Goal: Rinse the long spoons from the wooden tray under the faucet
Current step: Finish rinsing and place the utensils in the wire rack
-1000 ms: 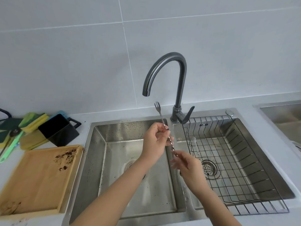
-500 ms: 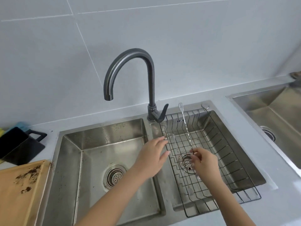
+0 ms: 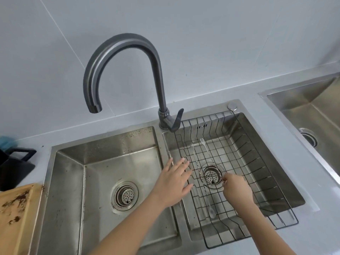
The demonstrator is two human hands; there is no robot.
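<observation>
While no water is seen running from the faucet, a long spoon with a fork-like end is being laid into the wire rack that sits in the right basin, its tined tip pointing toward the back wall and its twisted stem running down across the drain. The right hand is closed in a pinch at the near part of that stem, just beside the drain. The left hand is held open with fingers spread, palm down, above the divider between the two basins, and nothing is gripped by it. A second long spoon is already lying in the rack, its bowl end toward the near edge. The wooden tray, stained with dark crumbs, is seen only in part at the left edge, and no spoons can be made out on the visible portion. The step in hand is judged to be the setting down of a rinsed piece. Next, the pinch should be released, and the tray should be checked for any remaining spoons.
</observation>
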